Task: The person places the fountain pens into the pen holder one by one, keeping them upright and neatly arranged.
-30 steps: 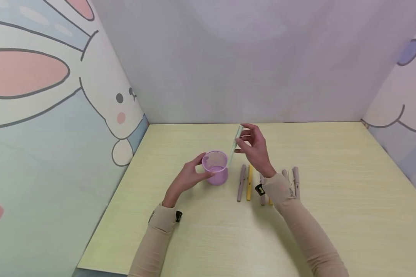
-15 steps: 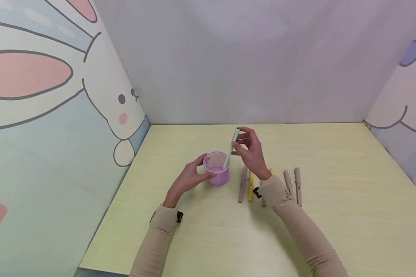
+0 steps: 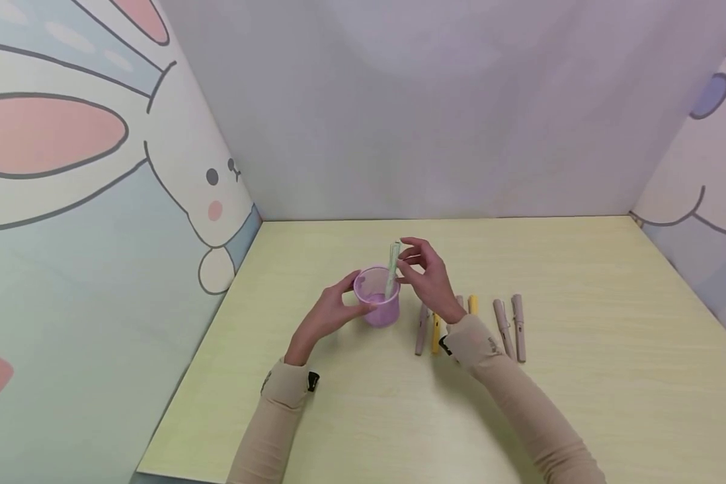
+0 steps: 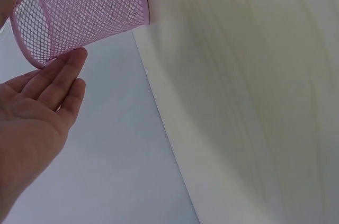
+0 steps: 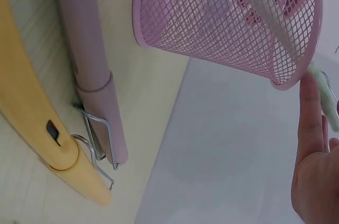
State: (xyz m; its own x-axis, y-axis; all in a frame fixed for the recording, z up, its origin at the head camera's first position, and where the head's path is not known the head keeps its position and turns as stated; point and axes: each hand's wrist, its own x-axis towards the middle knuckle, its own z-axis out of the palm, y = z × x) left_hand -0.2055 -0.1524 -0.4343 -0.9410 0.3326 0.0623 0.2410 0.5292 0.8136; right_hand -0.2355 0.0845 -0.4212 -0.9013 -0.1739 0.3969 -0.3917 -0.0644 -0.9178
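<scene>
**Slim pale green pen [image 3: 393,254] leans in a round pinkish-purple mesh cup [image 3: 386,314]**

The left hand [image 3: 329,310] grasps the cup from its left side, thumb at the near rim and fingers round the far side. The cup's open top faces the head camera; whether its base touches the pale yellow wood-grain table [image 3: 611,323] is unclear.

The green pen's lower part is inside the cup, against the right side of the rim, while its upper part sticks out above. The right hand [image 3: 431,282] is at that upper part, thumb and fingertips right beside it and one finger touching the rim. Whether these fingers pinch the pen or have released it cannot be told.

Just right of the cup, a wire-clipped mauve pen [image 3: 421,334] and a wire-clipped yellow pen [image 3: 435,334] lie side by side. Past them are another mauve pen [image 3: 460,300] and another yellow pen [image 3: 473,304], both partly hidden by the beige right sleeve [image 3: 520,396]. Two further mauve pens [image 3: 519,329] lie farthest right. A beige left sleeve [image 3: 266,423] covers the other forearm.
</scene>
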